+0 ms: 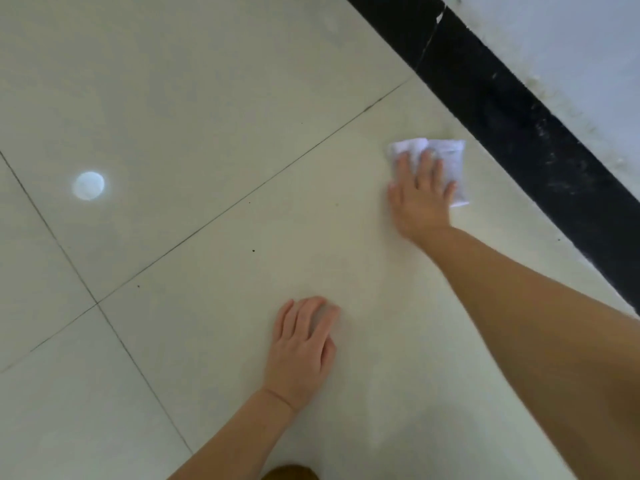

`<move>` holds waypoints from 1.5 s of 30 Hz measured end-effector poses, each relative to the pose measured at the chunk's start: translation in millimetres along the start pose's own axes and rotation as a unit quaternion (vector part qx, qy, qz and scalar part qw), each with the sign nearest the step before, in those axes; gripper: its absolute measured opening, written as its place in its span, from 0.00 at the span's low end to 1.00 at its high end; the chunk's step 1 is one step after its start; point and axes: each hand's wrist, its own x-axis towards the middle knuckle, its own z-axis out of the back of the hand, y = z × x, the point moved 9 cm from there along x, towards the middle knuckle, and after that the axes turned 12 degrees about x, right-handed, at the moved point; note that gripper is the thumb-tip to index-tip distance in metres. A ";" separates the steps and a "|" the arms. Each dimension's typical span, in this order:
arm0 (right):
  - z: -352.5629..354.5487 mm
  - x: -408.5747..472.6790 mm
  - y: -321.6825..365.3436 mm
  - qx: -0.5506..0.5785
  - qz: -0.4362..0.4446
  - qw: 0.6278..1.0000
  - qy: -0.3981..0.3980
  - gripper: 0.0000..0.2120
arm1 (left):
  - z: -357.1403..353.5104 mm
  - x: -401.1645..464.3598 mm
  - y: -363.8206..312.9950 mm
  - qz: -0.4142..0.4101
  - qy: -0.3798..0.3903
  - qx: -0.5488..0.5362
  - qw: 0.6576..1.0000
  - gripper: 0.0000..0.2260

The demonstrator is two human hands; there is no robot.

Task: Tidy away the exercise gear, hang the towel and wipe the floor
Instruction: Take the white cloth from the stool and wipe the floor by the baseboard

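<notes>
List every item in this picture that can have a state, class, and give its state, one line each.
Folded white paper tissue: flat on the floor, pressed under the right hand.
Right hand: fingers straight, pressing the tissue.
Left hand: resting flat on the floor, holding nothing.
Glossy pale floor tiles: a few dark specks showing.

White cloth (450, 157); cream tiles (207, 98); black skirting (502, 116).

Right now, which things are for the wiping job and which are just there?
For the job:
- white cloth, pressed flat under the right hand
- tiled floor being wiped
- left hand, resting on the floor

Just there:
- black skirting strip along the wall
- round light spot on a tile
- tiny dark specks
</notes>
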 end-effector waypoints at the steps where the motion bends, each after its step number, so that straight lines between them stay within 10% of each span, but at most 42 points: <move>1: -20.8 -4.2 28.5 -0.005 0.040 0.999 0.023 0.26 | -1.3 0.0 0.3 0.002 0.000 0.004 1.000 0.17; 10: -138.0 -120.7 155.6 -0.164 0.465 0.830 0.262 0.23 | -8.2 -3.0 -3.4 0.028 0.030 0.027 0.999 0.17; 15: -25.1 22.9 54.8 -0.090 0.165 0.973 0.136 0.24 | -3.8 -1.1 -2.9 -0.011 0.003 0.008 1.000 0.21; 19: 1.1 51.0 35.9 -0.034 -0.014 0.997 0.069 0.27 | -3.8 -0.3 -6.8 -0.021 0.003 0.029 0.999 0.21; 23: -64.9 9.4 131.1 -0.067 0.127 0.984 0.101 0.26 | -7.3 -1.4 -7.8 -0.020 0.006 0.045 0.999 0.21; 30: -139.0 -70.0 192.2 -0.179 0.471 0.834 0.227 0.24 | -6.6 -2.1 -8.5 -0.025 0.002 0.059 0.998 0.19; 38: 20.2 72.3 21.2 -0.128 0.116 0.979 0.106 0.25 | -6.3 -1.3 -8.7 -0.026 -0.011 0.049 0.998 0.21; 45: -50.5 -69.0 29.5 -0.137 0.278 0.946 0.094 0.28 | -8.8 -1.7 -7.3 -0.029 -0.016 0.062 0.997 0.21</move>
